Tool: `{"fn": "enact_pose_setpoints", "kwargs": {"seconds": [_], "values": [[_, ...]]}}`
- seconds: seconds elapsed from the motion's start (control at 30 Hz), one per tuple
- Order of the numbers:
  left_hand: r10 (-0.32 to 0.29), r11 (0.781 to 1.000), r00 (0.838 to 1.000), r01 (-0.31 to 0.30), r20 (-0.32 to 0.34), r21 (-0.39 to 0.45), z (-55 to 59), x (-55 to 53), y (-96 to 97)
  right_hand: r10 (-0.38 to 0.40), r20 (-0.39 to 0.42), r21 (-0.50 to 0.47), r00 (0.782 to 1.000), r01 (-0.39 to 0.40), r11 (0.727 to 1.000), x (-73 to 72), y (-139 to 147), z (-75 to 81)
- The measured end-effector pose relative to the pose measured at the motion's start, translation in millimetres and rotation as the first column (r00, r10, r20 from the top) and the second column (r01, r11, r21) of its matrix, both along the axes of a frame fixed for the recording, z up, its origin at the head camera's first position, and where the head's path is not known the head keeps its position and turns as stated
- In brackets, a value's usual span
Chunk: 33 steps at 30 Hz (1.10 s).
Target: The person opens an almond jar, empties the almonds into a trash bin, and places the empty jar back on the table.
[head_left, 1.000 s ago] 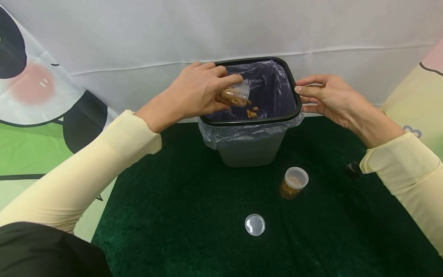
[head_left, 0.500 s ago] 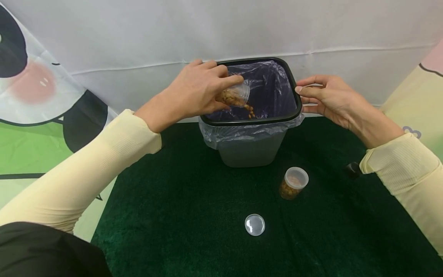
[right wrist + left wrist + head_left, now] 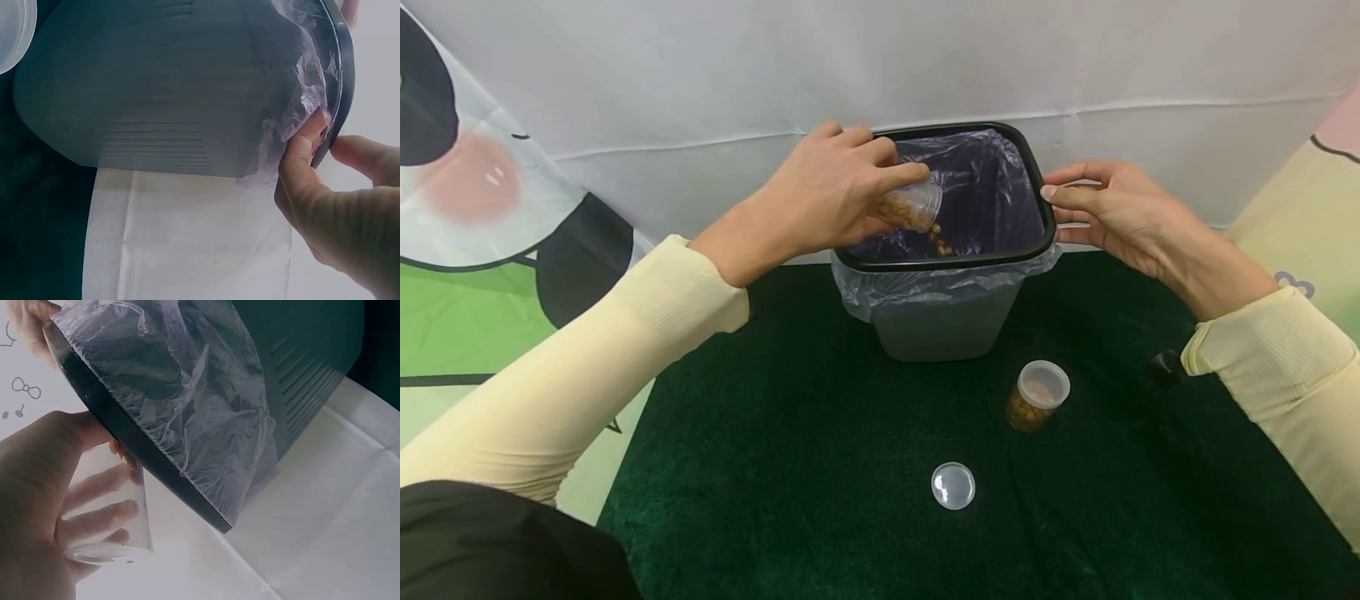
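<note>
My left hand point(image 3: 838, 187) grips a clear plastic jar point(image 3: 919, 205), tipped with its mouth over the trash bin point(image 3: 943, 325). Small brown nut-like pieces point(image 3: 938, 242) drop from the jar's mouth into the bin. In the left wrist view the jar point(image 3: 106, 515) looks clear near its base, with a few pieces by its mouth. A purple plastic liner point(image 3: 1000, 187) covers the bin's inside and folds out over its sides. My right hand point(image 3: 1120, 204) pinches the bin's black rim point(image 3: 342, 75) at the right, thumb and fingers on either side of it.
A second lidded jar point(image 3: 1032, 408) with brown pieces stands upright on the dark green cloth point(image 3: 790, 467), in front of the bin. A loose translucent lid point(image 3: 953, 486) lies nearer me. Behind the bin hangs a white backdrop point(image 3: 737, 75). A small black object point(image 3: 1165, 367) lies by my right cuff.
Brown pieces keep sliding out of the tipped jar into the bin, and fewer show inside the jar. Both hands stay almost where they were.
</note>
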<state>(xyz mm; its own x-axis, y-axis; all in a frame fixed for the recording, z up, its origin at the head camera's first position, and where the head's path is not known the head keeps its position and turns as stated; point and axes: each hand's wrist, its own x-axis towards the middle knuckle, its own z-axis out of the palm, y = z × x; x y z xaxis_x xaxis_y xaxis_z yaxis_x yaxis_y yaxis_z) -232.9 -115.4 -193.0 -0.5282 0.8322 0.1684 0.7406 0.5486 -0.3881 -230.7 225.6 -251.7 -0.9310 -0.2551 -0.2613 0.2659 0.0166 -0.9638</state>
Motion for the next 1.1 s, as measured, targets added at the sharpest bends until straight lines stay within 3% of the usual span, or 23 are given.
{"fn": "enact_pose_setpoints", "kwargs": {"seconds": [0.6,1.1], "values": [[-0.026,0.999,0.998,0.025,-0.052,-0.024,-1.3,0.6,1.3,-0.003,-0.001,0.014,1.0,0.003,1.0,1.0,-0.4,0.5],[-0.005,0.998,0.996,-0.001,-0.084,-0.07,-0.6,1.4,5.8,-0.008,-0.008,0.037,1.0,0.008,0.999,2.5,-0.1,-0.5]]}}
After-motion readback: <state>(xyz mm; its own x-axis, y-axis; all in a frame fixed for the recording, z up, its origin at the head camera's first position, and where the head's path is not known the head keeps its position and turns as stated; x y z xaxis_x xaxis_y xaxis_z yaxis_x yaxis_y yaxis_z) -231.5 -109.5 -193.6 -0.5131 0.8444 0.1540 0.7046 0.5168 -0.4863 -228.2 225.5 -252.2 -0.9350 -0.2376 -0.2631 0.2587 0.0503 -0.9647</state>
